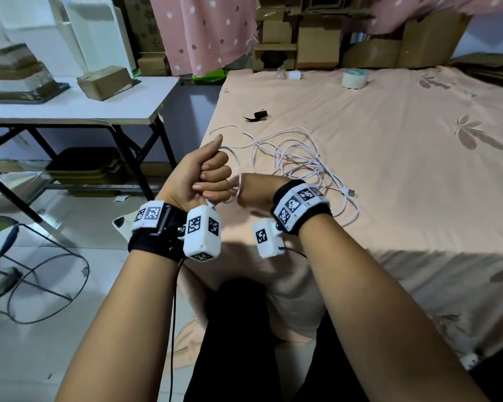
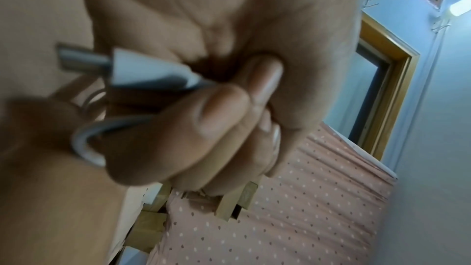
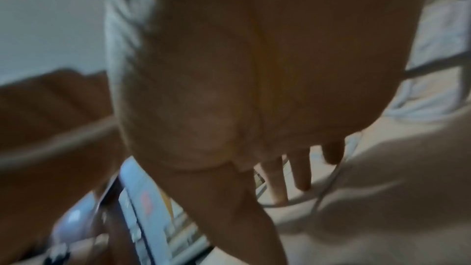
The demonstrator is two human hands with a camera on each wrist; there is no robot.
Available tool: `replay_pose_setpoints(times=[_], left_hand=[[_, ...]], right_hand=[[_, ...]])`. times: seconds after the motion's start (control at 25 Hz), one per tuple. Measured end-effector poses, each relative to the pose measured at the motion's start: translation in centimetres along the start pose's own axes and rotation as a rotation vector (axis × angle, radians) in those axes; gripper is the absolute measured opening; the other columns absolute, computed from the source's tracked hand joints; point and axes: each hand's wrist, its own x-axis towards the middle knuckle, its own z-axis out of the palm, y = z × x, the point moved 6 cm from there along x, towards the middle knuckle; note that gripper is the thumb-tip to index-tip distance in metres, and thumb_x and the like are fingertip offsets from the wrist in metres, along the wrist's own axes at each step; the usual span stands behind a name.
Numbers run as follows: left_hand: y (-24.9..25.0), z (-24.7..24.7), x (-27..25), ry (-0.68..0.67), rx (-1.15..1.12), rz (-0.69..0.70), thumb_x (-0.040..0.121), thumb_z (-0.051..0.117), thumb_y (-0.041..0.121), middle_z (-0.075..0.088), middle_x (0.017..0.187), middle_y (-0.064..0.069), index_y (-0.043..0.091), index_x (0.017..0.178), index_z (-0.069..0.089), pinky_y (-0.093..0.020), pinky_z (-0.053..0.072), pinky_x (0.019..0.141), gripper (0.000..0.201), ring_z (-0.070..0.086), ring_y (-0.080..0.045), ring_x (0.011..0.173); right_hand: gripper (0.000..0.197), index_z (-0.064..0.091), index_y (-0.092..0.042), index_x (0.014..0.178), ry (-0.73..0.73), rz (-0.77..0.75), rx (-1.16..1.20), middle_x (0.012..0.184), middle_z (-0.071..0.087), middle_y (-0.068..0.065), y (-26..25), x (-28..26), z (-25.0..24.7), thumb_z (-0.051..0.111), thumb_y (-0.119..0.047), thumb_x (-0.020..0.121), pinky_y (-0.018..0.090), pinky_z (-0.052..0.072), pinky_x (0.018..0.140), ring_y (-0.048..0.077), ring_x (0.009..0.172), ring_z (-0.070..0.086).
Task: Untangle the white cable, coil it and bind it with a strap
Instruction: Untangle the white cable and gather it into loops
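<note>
The white cable (image 1: 296, 158) lies in a loose tangle on the peach bed sheet (image 1: 389, 169), its USB plug (image 1: 350, 192) at the right of the pile. My left hand (image 1: 206, 172) is a fist with the thumb up, gripping the cable's other end. In the left wrist view that plug (image 2: 127, 67) sticks out of the curled fingers (image 2: 203, 128), and a loop of cable (image 2: 84, 140) hangs below. My right hand (image 1: 253, 192) sits just right of the fist, touching the loop. Its fingers (image 3: 300, 170) look straight in the blurred right wrist view. A black strap (image 1: 257, 115) lies farther back.
A tape roll (image 1: 354, 78) and a white charger (image 1: 295, 74) sit at the bed's far edge. A folding table (image 1: 70, 105) with cardboard boxes stands to the left. A wire frame (image 1: 41, 285) lies on the tiled floor. Stacked boxes line the back wall.
</note>
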Motion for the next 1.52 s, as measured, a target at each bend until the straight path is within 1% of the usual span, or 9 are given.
replay_pose_setpoints(times=[0.16,0.36,0.56,0.72,0.88,1.04,1.2,1.32,1.52], left_hand=[[1.3,-1.3,-1.1,0.032,0.038,0.055,0.105,0.030,0.052,0.013,0.045,0.007,0.022,0.052,0.022,-0.016,0.006,0.037,0.061,0.009,-0.007,0.033],[1.3,-3.3,-1.5,0.226,0.121,0.089,0.106,0.030,0.054,0.032,0.044,0.005,0.019,0.051,0.041,-0.013,0.017,0.034,0.066,0.019,-0.007,0.036],[0.4,-3.2,0.3,0.534,0.175,0.266,0.108,0.029,0.048,0.072,0.110,-0.020,-0.006,0.116,0.061,-0.030,0.062,0.073,0.064,0.074,-0.023,0.088],[1.0,-2.4,0.8,0.515,0.006,0.430,0.109,0.031,0.042,0.074,0.100,-0.012,0.000,0.117,0.061,-0.031,0.059,0.069,0.052,0.072,-0.022,0.085],[1.1,-2.6,0.8,0.500,-0.102,0.449,0.108,0.035,0.043,0.076,0.094,-0.006,0.007,0.112,0.060,-0.032,0.060,0.074,0.044,0.075,-0.020,0.088],[0.7,-3.4,0.4,0.488,-0.007,0.336,0.109,0.035,0.041,0.074,0.091,-0.012,-0.001,0.118,0.060,-0.034,0.060,0.068,0.050,0.073,-0.023,0.080],[0.4,-3.4,-0.7,0.491,-0.042,0.284,0.107,0.040,0.040,0.067,0.066,-0.007,0.004,0.083,0.067,-0.025,0.055,0.055,0.052,0.067,-0.019,0.057],[1.0,-3.2,-1.2,0.404,-0.285,0.417,0.106,0.042,0.041,0.068,0.068,-0.004,0.008,0.071,0.072,-0.026,0.056,0.057,0.057,0.068,-0.017,0.062],[2.2,-4.6,-1.1,0.509,-0.163,0.588,0.108,0.035,0.043,0.075,0.108,-0.015,0.002,0.110,0.063,-0.037,0.059,0.088,0.049,0.071,-0.028,0.107]], right_hand=[[0.017,0.065,-0.018,0.095,0.248,0.057,-0.508,0.101,0.065,0.007,-0.7,0.1,-2.7,0.049,-0.012,0.094,0.039,0.040,0.103,0.030,0.109,0.062],[0.032,0.073,-0.004,0.084,0.367,0.091,-0.131,0.072,0.072,0.009,0.2,-0.4,-7.0,0.061,-0.031,0.097,0.031,0.053,0.066,0.027,0.066,0.069],[0.031,0.072,-0.002,0.075,0.620,-0.154,0.084,0.057,0.059,0.007,-4.9,-3.4,-8.2,0.058,-0.023,0.093,0.039,0.055,0.060,0.026,0.059,0.060],[0.035,0.062,-0.018,0.061,0.419,-0.250,0.149,0.063,0.067,-0.002,-6.0,-4.5,-4.4,0.051,-0.015,0.094,0.031,0.050,0.051,0.019,0.055,0.063],[0.024,0.062,-0.003,0.080,0.286,-0.295,0.275,0.060,0.064,0.006,-4.5,-4.5,-2.0,0.056,-0.016,0.099,0.035,0.051,0.060,0.021,0.053,0.059],[0.021,0.069,-0.008,0.080,0.544,-0.338,0.428,0.052,0.058,-0.007,-3.1,-5.2,-4.1,0.059,-0.013,0.097,0.027,0.044,0.055,0.006,0.047,0.050],[0.021,0.070,-0.016,0.074,0.805,-0.189,0.329,0.052,0.058,-0.007,-1.0,-4.5,-6.7,0.059,-0.024,0.090,0.038,0.053,0.067,0.023,0.063,0.061],[0.013,0.071,-0.020,0.079,0.677,-0.102,0.138,0.063,0.062,-0.007,-0.1,-3.6,-5.6,0.063,-0.026,0.088,0.038,0.056,0.080,0.025,0.079,0.069],[0.006,0.070,-0.022,0.078,0.350,-0.075,-0.250,0.081,0.070,0.000,-0.3,-3.9,-2.5,0.066,-0.021,0.083,0.035,0.054,0.076,0.025,0.082,0.067]])
